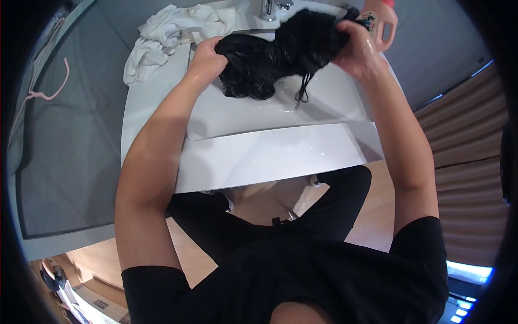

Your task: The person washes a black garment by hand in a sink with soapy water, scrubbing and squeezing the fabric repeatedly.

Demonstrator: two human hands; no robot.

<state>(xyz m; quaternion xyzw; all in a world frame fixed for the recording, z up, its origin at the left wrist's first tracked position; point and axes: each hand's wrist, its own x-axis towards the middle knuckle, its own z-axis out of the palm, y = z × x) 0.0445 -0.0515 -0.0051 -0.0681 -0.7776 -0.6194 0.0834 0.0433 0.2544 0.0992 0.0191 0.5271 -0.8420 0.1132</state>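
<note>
Nearest the camera in the head view is the person's black shirt (302,275), and beyond it the black trousers (345,202), knees apart beneath the front of a white sink (270,119). At the top right, just beyond the right hand (357,54), stands a pink bottle (387,29) with a looped handle. Its label (370,20) shows small coloured shapes on a pale ground; any print there is too small to read and partly hidden. At the lower left, a brown carton (100,289) bears a dark mark, also too small to make out.

Black cloth (305,46) hangs between the two hands, above the basin's far part. The left hand (209,60) is closed on its left end, fingers folded into the fabric. The right hand grips the opposite end, thumb and fingers pressed to it, slightly blurred. Between them the cloth bunches into two thick lumps, the right one higher, and thin straps (304,92) dangle below it toward the basin. Both hands look wet.

A crumpled white cloth (172,29) lies on the counter (154,102) at the far left, beyond the left hand. The tap (270,9) rises at the back edge, near the black cloth. Well apart on the right hangs a brown curtain (464,135).
</note>
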